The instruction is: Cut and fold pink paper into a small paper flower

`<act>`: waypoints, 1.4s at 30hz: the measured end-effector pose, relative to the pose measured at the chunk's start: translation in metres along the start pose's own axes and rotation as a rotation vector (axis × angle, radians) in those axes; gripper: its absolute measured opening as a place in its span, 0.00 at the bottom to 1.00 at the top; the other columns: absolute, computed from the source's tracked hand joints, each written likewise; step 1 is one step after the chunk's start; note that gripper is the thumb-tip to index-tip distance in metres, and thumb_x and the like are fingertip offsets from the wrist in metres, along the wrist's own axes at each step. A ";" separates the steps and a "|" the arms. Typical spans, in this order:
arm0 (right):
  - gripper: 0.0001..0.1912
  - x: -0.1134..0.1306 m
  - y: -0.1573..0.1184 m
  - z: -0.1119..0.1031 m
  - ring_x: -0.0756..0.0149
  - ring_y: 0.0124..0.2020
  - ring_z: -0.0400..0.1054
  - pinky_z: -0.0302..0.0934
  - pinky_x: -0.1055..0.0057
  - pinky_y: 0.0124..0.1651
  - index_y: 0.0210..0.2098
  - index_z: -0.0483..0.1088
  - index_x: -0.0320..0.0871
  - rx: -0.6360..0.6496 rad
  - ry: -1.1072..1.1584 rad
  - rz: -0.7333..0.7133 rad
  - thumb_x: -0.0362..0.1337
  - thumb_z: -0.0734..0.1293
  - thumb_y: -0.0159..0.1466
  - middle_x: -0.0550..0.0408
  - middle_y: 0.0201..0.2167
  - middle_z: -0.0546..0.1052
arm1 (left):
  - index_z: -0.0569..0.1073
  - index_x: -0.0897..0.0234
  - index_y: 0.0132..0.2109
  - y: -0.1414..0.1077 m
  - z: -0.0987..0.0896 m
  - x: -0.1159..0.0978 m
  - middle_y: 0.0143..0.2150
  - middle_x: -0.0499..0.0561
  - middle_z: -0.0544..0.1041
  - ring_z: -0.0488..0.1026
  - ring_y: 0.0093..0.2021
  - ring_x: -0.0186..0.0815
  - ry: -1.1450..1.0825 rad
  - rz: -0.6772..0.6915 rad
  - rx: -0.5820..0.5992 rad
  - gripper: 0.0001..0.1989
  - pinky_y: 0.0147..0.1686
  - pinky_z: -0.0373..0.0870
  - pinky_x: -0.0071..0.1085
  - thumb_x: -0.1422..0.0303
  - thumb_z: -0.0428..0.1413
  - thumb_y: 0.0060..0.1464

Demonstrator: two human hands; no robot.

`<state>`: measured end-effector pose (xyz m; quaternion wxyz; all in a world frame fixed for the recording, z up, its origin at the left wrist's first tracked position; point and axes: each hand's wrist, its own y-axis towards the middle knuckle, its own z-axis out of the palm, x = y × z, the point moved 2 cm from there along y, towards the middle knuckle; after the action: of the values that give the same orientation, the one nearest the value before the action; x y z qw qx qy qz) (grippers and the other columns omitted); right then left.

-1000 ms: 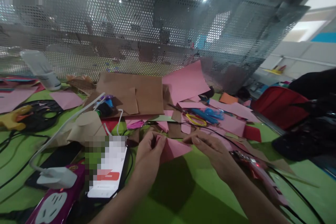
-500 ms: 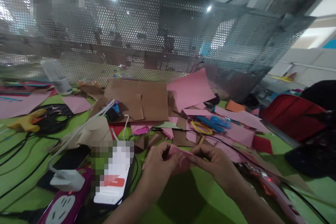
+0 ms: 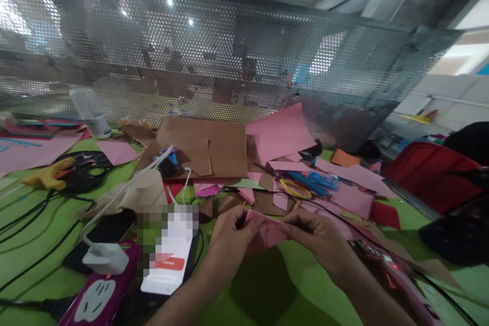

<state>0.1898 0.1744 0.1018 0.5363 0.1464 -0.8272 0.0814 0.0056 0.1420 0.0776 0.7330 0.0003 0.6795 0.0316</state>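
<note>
A small piece of pink paper [image 3: 267,230] is held up between both hands over the green table [image 3: 263,295]. My left hand [image 3: 233,234] pinches its left side, the thumb lying across the front. At the right edge, my right hand [image 3: 315,232] grips the paper between thumb and fingers. The paper looks bent or folded, though its exact shape is unclear. Just beyond the hands lie scraps of pink and brown paper. A lit phone [image 3: 171,260] rests left of my left hand.
A purple power strip [image 3: 95,295] with a white charger [image 3: 106,259] lies at the lower left. Cables cross the table. Farther back are brown cardboard [image 3: 202,147], yellow-handled scissors [image 3: 296,188] and a yellow glue gun [image 3: 49,175]. A pink tool [image 3: 408,285] lies right.
The pink paper is turned more open toward the camera, showing more of its face. My right hand has shifted slightly right. The whole view has moved a little.
</note>
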 end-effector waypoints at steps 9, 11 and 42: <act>0.15 0.005 0.000 -0.010 0.63 0.35 0.66 0.58 0.69 0.38 0.34 0.75 0.44 -0.076 0.020 -0.022 0.50 0.67 0.61 0.55 0.31 0.75 | 0.72 0.65 0.29 0.000 -0.004 0.006 0.30 0.46 0.68 0.64 0.30 0.31 -0.087 -0.041 -0.063 0.10 0.30 0.62 0.25 0.62 0.59 0.52; 0.14 0.005 0.000 -0.008 0.63 0.34 0.66 0.58 0.69 0.37 0.35 0.75 0.43 -0.017 -0.050 0.002 0.48 0.69 0.60 0.55 0.31 0.75 | 0.73 0.64 0.29 0.001 -0.005 0.007 0.30 0.47 0.68 0.65 0.31 0.31 -0.037 -0.014 -0.085 0.09 0.30 0.62 0.25 0.63 0.58 0.52; 0.10 0.012 -0.003 0.002 0.65 0.28 0.66 0.58 0.70 0.32 0.26 0.76 0.43 -0.019 -0.172 -0.085 0.43 0.70 0.59 0.57 0.23 0.74 | 0.78 0.65 0.38 -0.001 -0.006 -0.004 0.32 0.51 0.78 0.72 0.32 0.37 0.249 0.039 0.132 0.11 0.30 0.63 0.28 0.64 0.60 0.49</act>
<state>0.1845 0.1688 0.1122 0.4677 0.1827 -0.8640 0.0378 -0.0007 0.1407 0.0813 0.6406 0.0577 0.7657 0.0010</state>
